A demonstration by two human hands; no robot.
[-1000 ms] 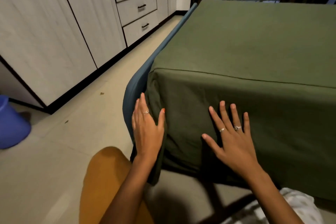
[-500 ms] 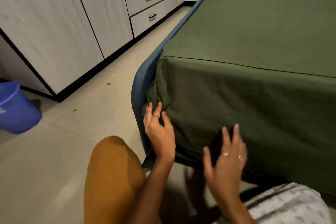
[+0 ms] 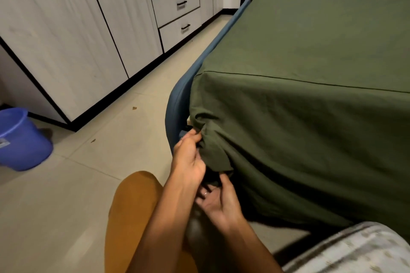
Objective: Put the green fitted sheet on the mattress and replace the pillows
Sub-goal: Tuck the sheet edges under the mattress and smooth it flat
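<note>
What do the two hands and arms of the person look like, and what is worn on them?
Both forearms are bare, with no sleeves in view. The right hand wears a ring on one of its fingers. On the left hand no ring can be made out in this blurred frame.

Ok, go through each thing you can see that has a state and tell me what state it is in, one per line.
Green fitted sheet: over the mattress top and side, bunched at the near corner.
Left hand: grips the bunched sheet corner.
Right hand: fingers curled at the sheet's lower edge; grip unclear.
White wooden drawers: all shut.
Blue plastic bucket: upright on the floor.
</note>
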